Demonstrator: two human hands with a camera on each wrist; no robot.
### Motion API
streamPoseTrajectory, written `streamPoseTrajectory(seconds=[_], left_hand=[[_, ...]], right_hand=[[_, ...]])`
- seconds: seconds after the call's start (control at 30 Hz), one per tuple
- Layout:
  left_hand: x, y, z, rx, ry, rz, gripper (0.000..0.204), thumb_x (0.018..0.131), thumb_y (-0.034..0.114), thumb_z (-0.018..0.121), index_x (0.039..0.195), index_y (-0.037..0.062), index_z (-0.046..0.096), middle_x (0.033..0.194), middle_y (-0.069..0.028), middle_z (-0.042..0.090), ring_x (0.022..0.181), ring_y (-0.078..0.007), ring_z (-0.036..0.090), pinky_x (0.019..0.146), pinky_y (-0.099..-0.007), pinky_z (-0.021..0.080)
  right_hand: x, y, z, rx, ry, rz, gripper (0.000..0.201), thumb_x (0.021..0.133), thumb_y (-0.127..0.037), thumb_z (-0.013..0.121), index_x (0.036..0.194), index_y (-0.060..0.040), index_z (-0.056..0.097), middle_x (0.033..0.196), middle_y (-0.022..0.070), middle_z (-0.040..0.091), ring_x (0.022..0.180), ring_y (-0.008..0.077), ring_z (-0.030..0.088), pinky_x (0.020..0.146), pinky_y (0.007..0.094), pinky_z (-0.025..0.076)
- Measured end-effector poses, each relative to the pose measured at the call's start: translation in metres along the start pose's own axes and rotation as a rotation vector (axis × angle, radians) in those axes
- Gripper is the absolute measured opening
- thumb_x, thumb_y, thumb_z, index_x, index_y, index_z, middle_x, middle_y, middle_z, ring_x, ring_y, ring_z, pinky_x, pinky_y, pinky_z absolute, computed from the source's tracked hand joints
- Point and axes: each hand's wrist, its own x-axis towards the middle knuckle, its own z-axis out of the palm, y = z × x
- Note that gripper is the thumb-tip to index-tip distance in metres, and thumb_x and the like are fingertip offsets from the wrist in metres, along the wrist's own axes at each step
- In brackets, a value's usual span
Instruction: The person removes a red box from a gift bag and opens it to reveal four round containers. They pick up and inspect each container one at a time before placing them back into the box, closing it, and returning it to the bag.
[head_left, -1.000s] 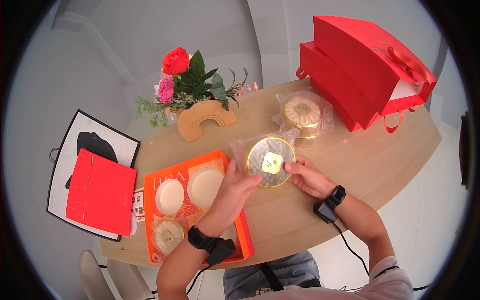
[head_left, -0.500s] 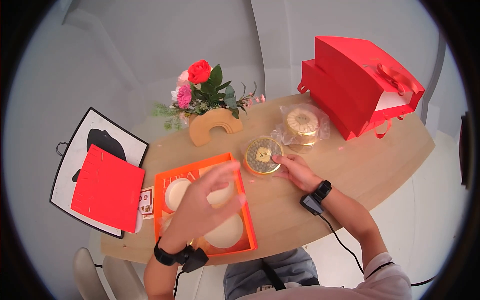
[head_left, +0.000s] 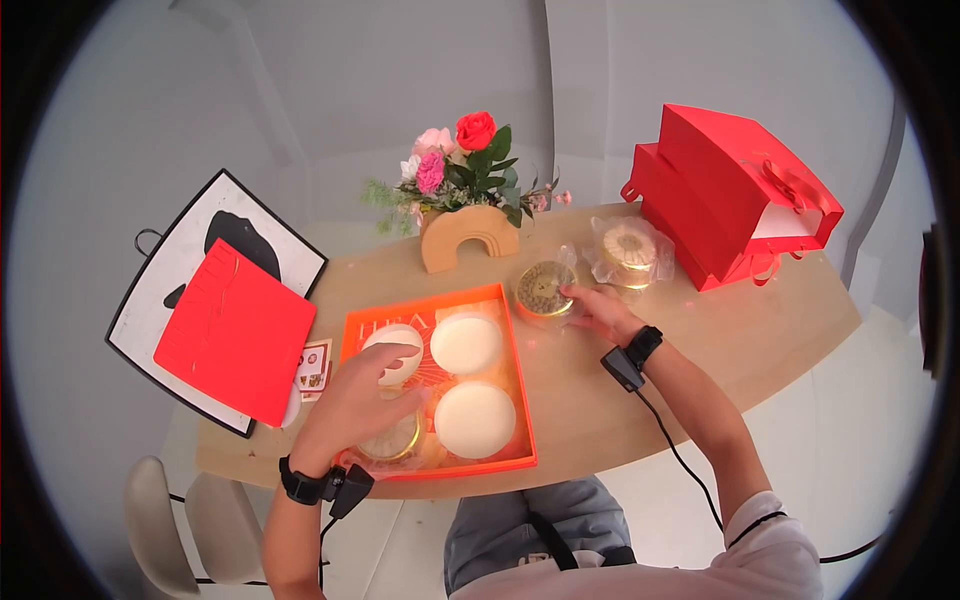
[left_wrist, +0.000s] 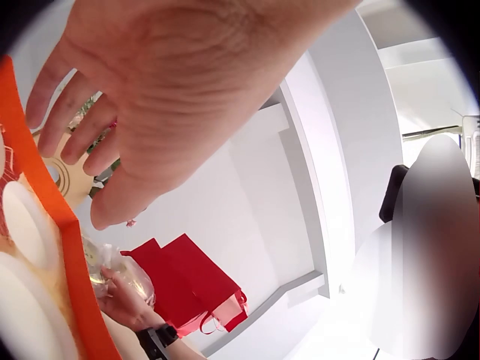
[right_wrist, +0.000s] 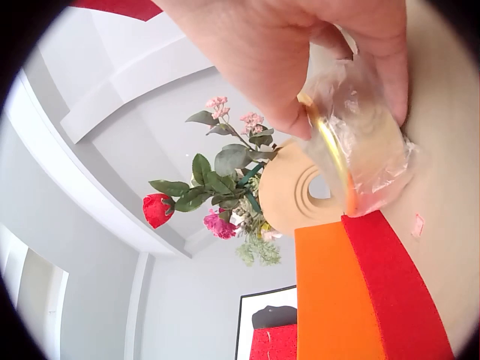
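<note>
The tub [head_left: 541, 284] has a shiny, metal-looking rim [right_wrist: 335, 145] and crinkly plastic wrap [right_wrist: 381, 176]. The table [head_left: 580, 395] looks like smooth wood, the bag [head_left: 705, 185] paper.

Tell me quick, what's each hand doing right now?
Left hand: open, over the orange box.
Right hand: holding a round, gold-rimmed container in clear plastic.

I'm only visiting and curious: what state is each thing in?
Near tin, wrapped, pinched by right grip.
Left grip, holding nothing.
Orange box, lidless.
Boxed tin, wrapped.
Far tin, wrapped.
Flowers, standing in arched vase.
Red card, lying on framed board.
Red bag, ribbon attached.
</note>
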Motion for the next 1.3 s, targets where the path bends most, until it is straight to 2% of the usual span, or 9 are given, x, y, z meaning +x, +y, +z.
streamPoseTrajectory(seconds=[0.2,0.27,0.5,0.6,0.73,0.87,0.93,1.03,1.3], left_hand=[[-0.031,-0.033,0.0,0.092,-0.051,-0.051,0.071,0.078,0.034,0.081,0.135,0.0006,0.056,0.139,-0.0197,0.057,0.128,-0.0316,0.055,0.105,-0.0392,0.046],[-0.04,-0.039,0.008,0.188,-0.081,-0.018,0.082,0.072,0.039,0.081,0.139,0.0013,0.054,0.147,-0.0203,0.049,0.135,-0.0348,0.047,0.111,-0.0416,0.04],[-0.04,-0.038,0.017,0.277,-0.212,-0.089,0.097,0.063,0.046,0.086,0.142,0.0032,0.051,0.147,-0.0192,0.047,0.136,-0.0364,0.045,0.113,-0.0431,0.038],[-0.039,-0.041,0.021,0.321,-0.22,-0.083,0.101,0.062,0.044,0.088,0.146,0.0049,0.047,0.146,-0.0168,0.047,0.134,-0.0359,0.045,0.111,-0.042,0.04],[-0.039,-0.049,0.028,0.286,-0.216,-0.11,0.106,0.059,0.041,0.09,0.148,0.0084,0.043,0.141,-0.0138,0.05,0.129,-0.0352,0.047,0.107,-0.0415,0.042],[-0.039,-0.051,0.03,0.252,-0.166,-0.103,0.105,0.056,0.039,0.092,0.145,0.0094,0.046,0.135,-0.0129,0.052,0.124,-0.0342,0.048,0.105,-0.0417,0.044],[-0.037,-0.048,0.03,0.255,-0.17,-0.115,0.104,0.054,0.038,0.092,0.144,0.0094,0.047,0.133,-0.0136,0.052,0.123,-0.0345,0.048,0.105,-0.0418,0.044],[-0.037,-0.048,0.031,0.256,-0.139,-0.137,0.102,0.052,0.036,0.092,0.141,0.0094,0.049,0.131,-0.0147,0.052,0.122,-0.0357,0.048,0.104,-0.0424,0.043],[-0.048,-0.057,0.034,0.364,-0.039,-0.131,0.108,0.049,0.04,0.09,0.139,-0.0011,0.046,0.133,-0.0177,0.048,0.124,-0.0368,0.044,0.104,-0.0459,0.042]], right_hand=[[0.017,0.0,0.004,-0.092,0.186,0.034,0.052,0.085,-0.041,0.076,0.109,0.0039,0.067,0.096,0.0058,0.066,0.081,0.0152,0.063,0.07,0.0322,0.054],[0.018,-0.003,0.004,-0.36,0.264,0.008,0.058,0.082,-0.048,0.076,0.107,0.0035,0.068,0.086,0.0046,0.065,0.076,0.0163,0.062,0.064,0.0318,0.052],[0.028,0.022,-0.001,-0.468,0.338,0.001,0.074,0.08,-0.059,0.075,0.114,0.0054,0.064,0.1,0.0103,0.063,0.077,0.0184,0.062,0.061,0.0335,0.051],[0.011,0.05,0.007,-0.601,0.655,-0.259,0.083,0.082,-0.06,0.074,0.127,0.0068,0.053,0.101,0.0126,0.06,0.075,0.0191,0.061,0.061,0.0338,0.05],[-0.083,0.014,0.041,-0.4,-0.141,0.038,0.08,0.089,-0.052,0.073,0.135,0.0049,0.042,0.096,0.01,0.056,0.074,0.0143,0.058,0.067,0.0285,0.051],[-0.138,0.004,0.075,-0.452,-0.267,0.107,0.076,0.097,-0.045,0.065,0.146,0.0036,0.035,0.104,0.0086,0.054,0.077,0.0105,0.057,0.061,0.0257,0.05],[-0.143,0.009,0.081,-0.317,-0.48,0.093,0.085,0.098,-0.041,0.065,0.157,0.0011,0.021,0.104,0.0072,0.053,0.078,0.0102,0.059,0.065,0.0253,0.053],[-0.139,0.012,0.087,-0.339,-0.542,0.013,0.094,0.097,-0.041,0.066,0.159,0.0021,0.01,0.097,0.008,0.056,0.079,0.013,0.061,0.066,0.027,0.056],[-0.129,0.021,0.099,-0.238,-0.54,0.003,0.089,0.098,-0.033,0.068,0.159,0.0021,0.013,0.099,0.0079,0.055,0.082,0.013,0.062,0.069,0.0274,0.06]])
